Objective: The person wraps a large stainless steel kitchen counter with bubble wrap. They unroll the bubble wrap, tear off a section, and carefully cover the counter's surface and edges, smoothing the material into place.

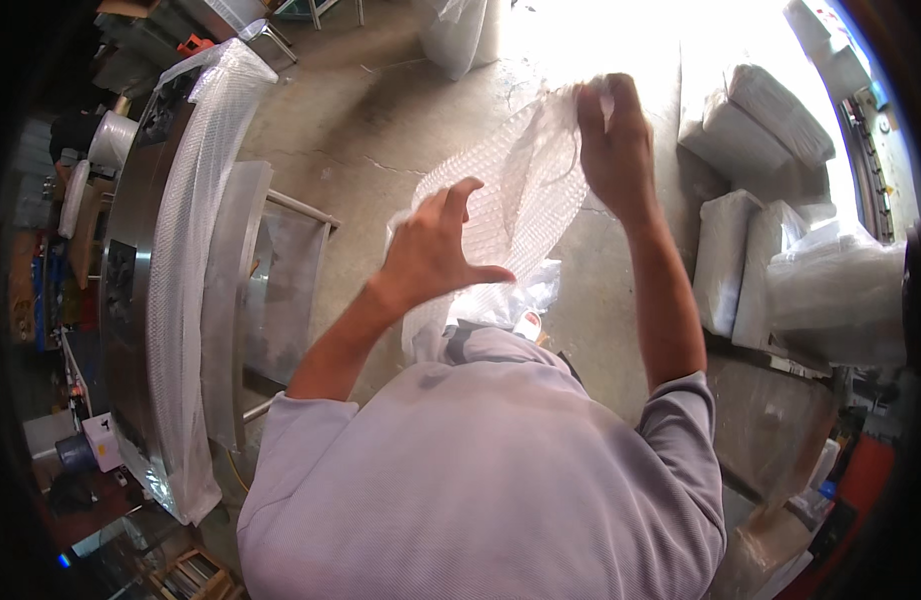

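Observation:
A crumpled sheet of clear bubble wrap (529,180) hangs in front of me, slanting down from upper right toward my body. My right hand (618,150), raised high, pinches its top edge between thumb and fingers. Beside the sheet's left part is my left hand (431,245), thumb stretched out and fingers curved well apart from it, with nothing between them. Whether the back of this hand's fingers touches the film, I cannot tell. The lower end of the sheet falls near my waist, where my shirt partly hides it.
At left stands a long metal unit (131,260) with bubble wrap (181,260) draped along its edge, next to a metal-framed table (281,270). Several film-wrapped blocks (726,260) line the right side. A plastic-covered bundle (459,40) stands far ahead on the concrete floor (351,130).

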A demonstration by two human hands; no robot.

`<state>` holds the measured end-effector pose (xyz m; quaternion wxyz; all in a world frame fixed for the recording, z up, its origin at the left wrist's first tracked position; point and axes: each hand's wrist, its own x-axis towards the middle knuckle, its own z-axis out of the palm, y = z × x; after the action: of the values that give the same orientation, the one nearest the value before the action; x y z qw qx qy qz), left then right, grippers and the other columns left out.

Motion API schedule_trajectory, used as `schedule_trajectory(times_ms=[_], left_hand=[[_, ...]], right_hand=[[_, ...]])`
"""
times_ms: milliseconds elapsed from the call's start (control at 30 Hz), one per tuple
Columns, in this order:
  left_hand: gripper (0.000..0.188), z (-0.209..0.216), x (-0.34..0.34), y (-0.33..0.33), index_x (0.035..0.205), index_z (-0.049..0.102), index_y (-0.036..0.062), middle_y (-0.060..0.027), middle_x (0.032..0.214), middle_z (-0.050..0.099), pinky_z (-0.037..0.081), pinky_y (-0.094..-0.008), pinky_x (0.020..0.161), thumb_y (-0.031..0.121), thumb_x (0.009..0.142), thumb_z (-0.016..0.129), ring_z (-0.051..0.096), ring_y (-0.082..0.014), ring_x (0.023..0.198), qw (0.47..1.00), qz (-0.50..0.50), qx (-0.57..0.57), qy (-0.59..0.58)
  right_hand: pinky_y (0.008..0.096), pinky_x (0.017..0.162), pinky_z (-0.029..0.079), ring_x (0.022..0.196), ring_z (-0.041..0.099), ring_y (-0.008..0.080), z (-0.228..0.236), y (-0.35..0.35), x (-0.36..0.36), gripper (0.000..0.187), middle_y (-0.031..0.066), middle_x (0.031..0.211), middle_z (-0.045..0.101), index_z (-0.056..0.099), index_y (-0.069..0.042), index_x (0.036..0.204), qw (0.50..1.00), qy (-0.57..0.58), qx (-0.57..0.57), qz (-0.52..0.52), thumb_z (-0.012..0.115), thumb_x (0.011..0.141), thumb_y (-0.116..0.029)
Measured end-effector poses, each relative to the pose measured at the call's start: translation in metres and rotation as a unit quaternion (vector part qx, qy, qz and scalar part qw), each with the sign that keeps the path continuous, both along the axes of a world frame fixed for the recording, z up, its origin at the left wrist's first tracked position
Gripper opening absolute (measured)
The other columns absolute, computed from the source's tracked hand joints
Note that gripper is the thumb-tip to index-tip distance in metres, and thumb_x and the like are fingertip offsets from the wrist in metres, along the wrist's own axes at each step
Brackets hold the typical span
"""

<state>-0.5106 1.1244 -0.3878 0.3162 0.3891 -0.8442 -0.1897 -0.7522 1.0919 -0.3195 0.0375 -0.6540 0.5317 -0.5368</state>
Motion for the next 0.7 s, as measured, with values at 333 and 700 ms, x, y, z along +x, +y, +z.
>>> schedule_trajectory(times_ms=[333, 700], left_hand=[[0.036, 0.09, 0.08, -0.164, 0.1, 0.064, 0.0003, -0.0121, 0.074, 0.061, 0.046, -0.0399, 0.071, 0.034, 0.102, 0.049, 0.055, -0.0235, 0.068, 0.957, 0.198, 0.031, 0.21], [0.069, 0.043, 0.173, -0.114, 0.137, 0.052, 0.0081, -0.0223, 0.12, 0.064, 0.051, -0.046, 0.094, 0.003, 0.074, 0.079, 0.063, -0.0398, 0.112, 0.968, 0.23, 0.044, -0.086]], right_hand=[[0.0394, 0.087, 0.057, 0.097, 0.07, 0.0263, 0.069, -0.089, -0.099, 0.071, 0.017, 0.113, 0.071, 0.051, -0.008, 0.145, 0.92, 0.362, 0.108, 0.103, 0.081, 0.087, -0.036], [0.0351, 0.077, 0.056, 0.081, 0.066, 0.017, 0.095, -0.108, -0.137, 0.034, 0.0082, 0.094, 0.066, 0.062, 0.001, 0.114, 0.955, 0.163, 0.21, 0.131, 0.066, 0.099, -0.028]])
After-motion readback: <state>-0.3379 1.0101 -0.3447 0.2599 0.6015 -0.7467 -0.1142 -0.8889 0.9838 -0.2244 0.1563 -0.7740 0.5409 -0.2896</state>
